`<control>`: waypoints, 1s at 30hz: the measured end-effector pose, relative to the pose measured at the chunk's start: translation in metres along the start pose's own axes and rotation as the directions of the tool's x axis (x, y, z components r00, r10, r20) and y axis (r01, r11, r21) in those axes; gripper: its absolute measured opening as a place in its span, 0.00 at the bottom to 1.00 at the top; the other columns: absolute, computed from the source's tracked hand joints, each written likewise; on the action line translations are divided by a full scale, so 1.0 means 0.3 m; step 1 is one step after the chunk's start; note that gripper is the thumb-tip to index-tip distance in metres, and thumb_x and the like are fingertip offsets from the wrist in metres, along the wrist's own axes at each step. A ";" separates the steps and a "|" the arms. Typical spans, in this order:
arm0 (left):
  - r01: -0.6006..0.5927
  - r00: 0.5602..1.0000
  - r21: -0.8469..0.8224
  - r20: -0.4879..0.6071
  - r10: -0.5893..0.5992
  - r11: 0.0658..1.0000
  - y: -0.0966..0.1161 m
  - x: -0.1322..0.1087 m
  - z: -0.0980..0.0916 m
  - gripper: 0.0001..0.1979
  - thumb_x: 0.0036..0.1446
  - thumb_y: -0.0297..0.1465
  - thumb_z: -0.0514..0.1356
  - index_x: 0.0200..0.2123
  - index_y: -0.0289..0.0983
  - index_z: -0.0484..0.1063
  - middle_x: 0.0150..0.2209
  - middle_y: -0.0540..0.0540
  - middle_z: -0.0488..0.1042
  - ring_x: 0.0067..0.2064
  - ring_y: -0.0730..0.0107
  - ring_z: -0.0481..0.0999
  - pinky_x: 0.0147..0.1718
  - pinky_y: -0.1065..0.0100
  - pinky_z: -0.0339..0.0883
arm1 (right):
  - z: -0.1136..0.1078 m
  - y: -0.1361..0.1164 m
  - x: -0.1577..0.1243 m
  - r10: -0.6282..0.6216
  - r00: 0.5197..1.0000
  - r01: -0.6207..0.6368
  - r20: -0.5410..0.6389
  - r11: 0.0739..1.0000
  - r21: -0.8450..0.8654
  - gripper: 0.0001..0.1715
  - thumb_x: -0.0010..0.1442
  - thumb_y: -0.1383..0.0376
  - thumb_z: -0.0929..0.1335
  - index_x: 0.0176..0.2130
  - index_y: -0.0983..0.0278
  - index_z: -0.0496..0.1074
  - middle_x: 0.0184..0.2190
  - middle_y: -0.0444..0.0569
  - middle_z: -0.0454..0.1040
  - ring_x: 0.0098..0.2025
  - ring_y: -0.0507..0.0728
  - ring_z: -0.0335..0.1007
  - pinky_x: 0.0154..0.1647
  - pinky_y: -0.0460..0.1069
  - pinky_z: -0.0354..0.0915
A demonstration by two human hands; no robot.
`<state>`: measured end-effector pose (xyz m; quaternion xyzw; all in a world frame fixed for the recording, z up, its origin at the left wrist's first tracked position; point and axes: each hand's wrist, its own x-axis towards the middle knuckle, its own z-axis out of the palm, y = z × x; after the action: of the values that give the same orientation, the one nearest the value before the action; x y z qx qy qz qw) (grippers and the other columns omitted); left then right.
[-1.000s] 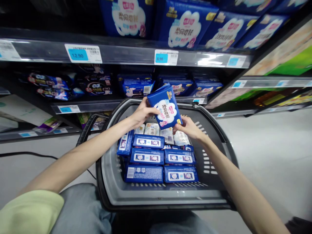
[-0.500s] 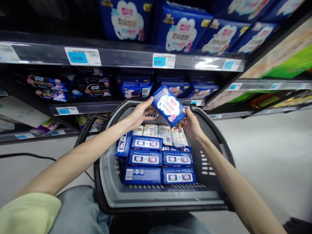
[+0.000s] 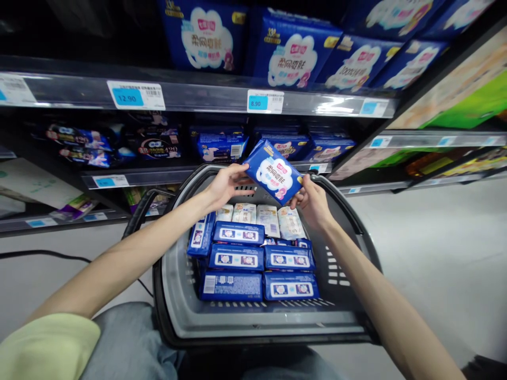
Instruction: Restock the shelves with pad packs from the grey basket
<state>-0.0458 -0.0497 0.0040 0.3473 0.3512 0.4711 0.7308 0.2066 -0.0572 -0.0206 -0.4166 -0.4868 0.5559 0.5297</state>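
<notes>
Between my hands, above the far end of a grey shopping basket (image 3: 222,323), a blue pack of sanitary pads (image 3: 274,171) is held tilted, its white cloud print facing me. My left hand (image 3: 227,184) grips its upper left corner between thumb and fingers. At its lower right end, my right hand (image 3: 311,199) pinches the other side, thumb on top. Below, inside the basket, several blue packs (image 3: 236,257) lie in rows, with several white packs (image 3: 267,220) standing behind them.
A shelf (image 3: 190,95) with price labels crosses in front, holding large blue packs (image 3: 295,53). Smaller blue packs (image 3: 222,143) and black packs (image 3: 158,146) fill the level below. The basket's black handle (image 3: 138,214) sticks out at left, and a dark cable (image 3: 47,254) runs along the floor.
The pack stays in both hands at nearly the same place and tilt. My view has shifted very slightly; the basket's contents look the same.
</notes>
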 end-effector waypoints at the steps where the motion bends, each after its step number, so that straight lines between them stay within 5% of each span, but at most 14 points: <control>1: 0.019 1.000 0.029 0.000 -0.019 0.999 -0.001 0.000 0.001 0.12 0.52 0.37 0.65 0.33 0.37 0.67 0.36 0.48 0.75 0.47 0.60 0.77 0.52 0.49 0.72 | -0.002 -0.003 0.002 -0.004 1.000 0.004 -0.029 1.000 -0.001 0.29 0.53 0.41 0.74 0.29 0.62 0.68 0.19 0.38 0.68 0.15 0.48 0.65 0.15 0.43 0.64; 10: 0.064 0.997 0.294 0.014 -0.071 0.954 -0.013 -0.011 0.014 0.20 0.50 0.42 0.70 0.40 0.35 0.71 0.48 0.40 0.76 0.49 0.57 0.77 0.48 0.53 0.74 | -0.050 -0.031 0.015 -0.006 0.988 0.011 -0.157 0.999 0.030 0.26 0.51 0.48 0.78 0.25 0.63 0.66 0.15 0.33 0.54 0.14 0.43 0.48 0.10 0.38 0.49; 30: 0.043 0.996 0.478 0.054 -0.078 0.877 -0.014 -0.016 0.001 0.24 0.48 0.47 0.71 0.35 0.36 0.66 0.39 0.44 0.75 0.41 0.62 0.78 0.43 0.58 0.72 | -0.040 -0.022 0.016 0.050 0.990 -0.044 -0.132 0.998 0.050 0.33 0.50 0.37 0.73 0.24 0.60 0.62 0.15 0.35 0.57 0.14 0.46 0.52 0.10 0.44 0.52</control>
<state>-0.0453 -0.0554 0.0015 0.5217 0.4404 0.3347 0.6495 0.2191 -0.0517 -0.0161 -0.4516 -0.4274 0.5502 0.5573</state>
